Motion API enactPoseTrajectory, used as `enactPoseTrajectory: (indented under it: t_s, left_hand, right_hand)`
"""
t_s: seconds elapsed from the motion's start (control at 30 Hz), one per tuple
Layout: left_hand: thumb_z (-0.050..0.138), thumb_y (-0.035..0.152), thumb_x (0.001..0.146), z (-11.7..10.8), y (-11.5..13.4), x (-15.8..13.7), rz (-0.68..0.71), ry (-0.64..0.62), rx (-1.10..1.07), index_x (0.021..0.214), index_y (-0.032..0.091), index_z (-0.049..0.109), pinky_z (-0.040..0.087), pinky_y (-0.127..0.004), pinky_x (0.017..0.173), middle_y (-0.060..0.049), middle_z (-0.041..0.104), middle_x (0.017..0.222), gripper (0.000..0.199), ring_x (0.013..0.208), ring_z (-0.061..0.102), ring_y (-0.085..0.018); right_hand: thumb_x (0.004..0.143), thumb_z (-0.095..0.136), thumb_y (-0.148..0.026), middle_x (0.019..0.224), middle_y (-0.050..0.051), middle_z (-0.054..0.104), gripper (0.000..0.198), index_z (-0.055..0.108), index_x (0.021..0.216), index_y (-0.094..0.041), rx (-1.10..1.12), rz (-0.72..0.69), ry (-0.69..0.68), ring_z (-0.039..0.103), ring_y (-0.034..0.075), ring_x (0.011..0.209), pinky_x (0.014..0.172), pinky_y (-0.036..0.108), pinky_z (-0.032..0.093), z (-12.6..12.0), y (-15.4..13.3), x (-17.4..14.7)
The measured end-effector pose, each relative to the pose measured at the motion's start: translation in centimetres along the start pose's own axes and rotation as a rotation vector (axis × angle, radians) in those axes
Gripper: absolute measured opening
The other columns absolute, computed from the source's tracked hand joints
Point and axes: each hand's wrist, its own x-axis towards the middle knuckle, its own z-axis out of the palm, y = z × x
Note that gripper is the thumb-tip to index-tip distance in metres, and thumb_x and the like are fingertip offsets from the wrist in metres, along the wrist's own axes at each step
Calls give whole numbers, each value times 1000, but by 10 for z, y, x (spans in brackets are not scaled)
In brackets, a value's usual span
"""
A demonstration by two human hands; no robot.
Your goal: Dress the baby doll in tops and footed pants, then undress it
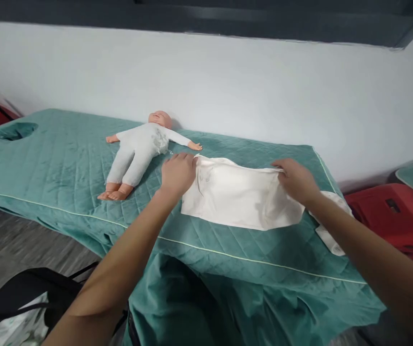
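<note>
A white cloth (pixel 237 194) spreads between my two hands, its lower edge over the green quilted bed cover (pixel 73 158). My left hand (pixel 178 172) is closed on the cloth's upper left corner. At its upper right corner, my right hand (pixel 296 180) pinches the fabric between thumb and fingers. Left of the cloth, a baby doll (pixel 138 144) in a pale suit lies on its back, arms spread, head toward the wall. Another white cloth, bunched or rolled (pixel 331 240), lies partly hidden behind my right forearm.
A white wall (pixel 206 86) runs along the bed's far side. The bed has a face hole (pixel 17 130) at the left end. A red plastic chair (pixel 394 216) stands past the right end. A black bag or seat (pixel 30 293) is at lower left.
</note>
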Motion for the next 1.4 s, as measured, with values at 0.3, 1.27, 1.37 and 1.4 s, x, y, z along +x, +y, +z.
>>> enactPoseTrajectory:
  t_s: [0.3, 1.27, 1.37, 1.4]
  left_hand:
    - [40, 11, 92, 80, 64, -41, 190, -159, -260, 132, 13, 60, 46, -37, 107, -16, 63, 132, 45, 124, 58, -26]
    - [36, 31, 101, 111, 70, -31, -28, 49, -235, 154, 16, 38, 38, -45, 116, -18, 50, 153, 56, 143, 46, -31]
    - [34, 32, 101, 111, 70, -31, -28, 40, -230, 154, 15, 40, 40, -46, 114, -18, 50, 153, 55, 142, 47, -31]
    - [34, 32, 101, 111, 70, -30, -24, 35, -227, 154, 15, 40, 40, -46, 114, -18, 49, 154, 55, 142, 47, -32]
  right_hand:
    - [91, 33, -6, 141, 19, 58, 47, 64, 127, -11, -110, -170, 19, 50, 33, 133, 111, 53, 40, 96, -54, -7]
    - [100, 42, -39, 116, 15, 73, 39, 59, 125, -15, 279, 171, 135, 67, 30, 109, 97, 46, 51, 129, -57, -19]
    - [103, 34, -39, 115, 17, 72, 43, 64, 118, -13, 180, 171, 143, 65, 31, 112, 101, 48, 48, 132, -54, -19]
    - [104, 31, -39, 120, 18, 70, 46, 65, 120, -12, 136, 156, 159, 62, 32, 117, 105, 50, 44, 133, -54, -19]
